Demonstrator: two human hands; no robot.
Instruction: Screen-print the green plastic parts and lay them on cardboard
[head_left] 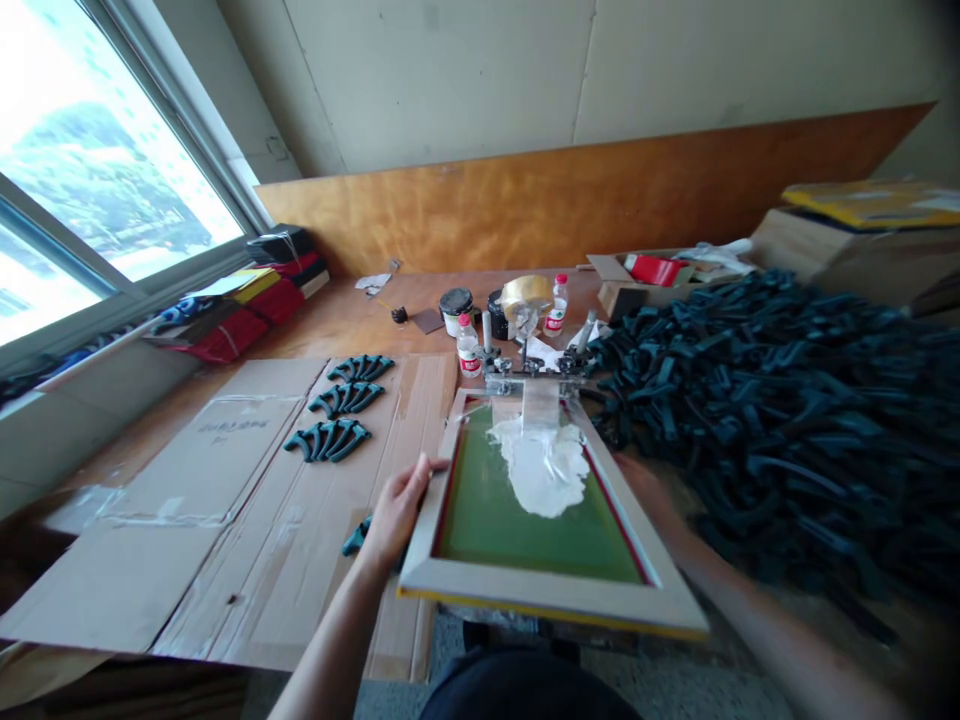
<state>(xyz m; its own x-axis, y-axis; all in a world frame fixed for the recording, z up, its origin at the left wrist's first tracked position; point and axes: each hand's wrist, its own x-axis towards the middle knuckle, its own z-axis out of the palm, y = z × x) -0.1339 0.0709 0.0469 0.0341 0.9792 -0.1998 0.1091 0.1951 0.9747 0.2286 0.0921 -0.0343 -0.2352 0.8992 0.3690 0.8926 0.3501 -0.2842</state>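
In front of me is a screen-printing frame (551, 588) with pale rails and a green mesh, held at its far end by a metal hinge clamp (536, 385). White ink (544, 470) lies in a thick patch on the mesh, under a clear squeegee-like piece (540, 405). My left hand (401, 505) is closed at the frame's left rail, thumb on top. Past its wrist shows a dark green curved part (356, 537) on the cardboard. My right hand (649, 495) is blurred beside the right rail, its fingers hidden.
Three rows of curved parts (330, 440) lie on flattened cardboard (255, 540) at left. A big heap of dark parts (750, 420) covers the right side. Bottles (469, 350), an ink tub (454, 310) and a tape roll (525, 292) stand behind the frame.
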